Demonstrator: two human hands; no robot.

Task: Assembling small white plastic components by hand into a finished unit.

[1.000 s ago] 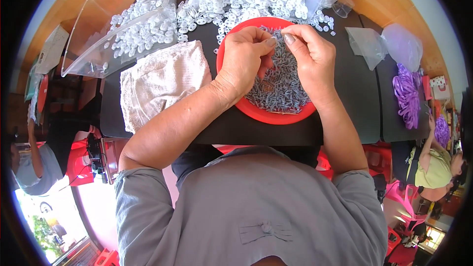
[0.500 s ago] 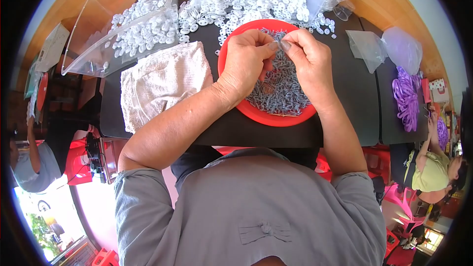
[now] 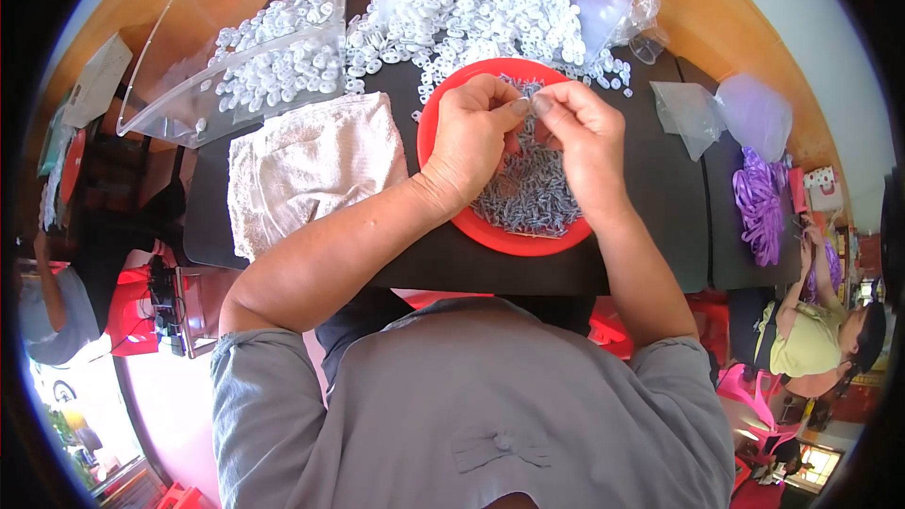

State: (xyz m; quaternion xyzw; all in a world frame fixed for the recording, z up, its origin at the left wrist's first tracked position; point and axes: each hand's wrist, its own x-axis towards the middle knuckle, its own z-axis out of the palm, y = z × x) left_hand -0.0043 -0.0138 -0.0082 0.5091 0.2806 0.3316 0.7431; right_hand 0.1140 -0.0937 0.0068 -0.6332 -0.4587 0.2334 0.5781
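Observation:
Both of my hands meet over a red round basin (image 3: pixel 537 245) heaped with small grey screw-like pieces (image 3: pixel 528 198). My left hand (image 3: pixel 476 132) is closed in a pinch, thumb against the curled fingers. Opposite it, my right hand (image 3: pixel 586 127) pinches too, its thumb tip almost touching the left one. A small whitish piece (image 3: pixel 526 99) shows between the fingertips; its exact shape is mostly covered. Beyond the basin lies a large heap of white oval plastic pieces with holes (image 3: pixel 490 14), some scattered close to the rim.
A folded cream towel (image 3: pixel 316 170) lies left of the basin. Behind it, a tipped clear plastic bin (image 3: pixel 179 118) holds more white pieces. On the right are clear plastic bags (image 3: pixel 688 118) and a purple ribbon bundle (image 3: pixel 759 207). Another person (image 3: pixel 806 339) sits far right, another far left.
The view has shifted slightly, so the table and basin sit a little lower. My hands stay pinched together over the basin, with the fingertips a little changed in position.

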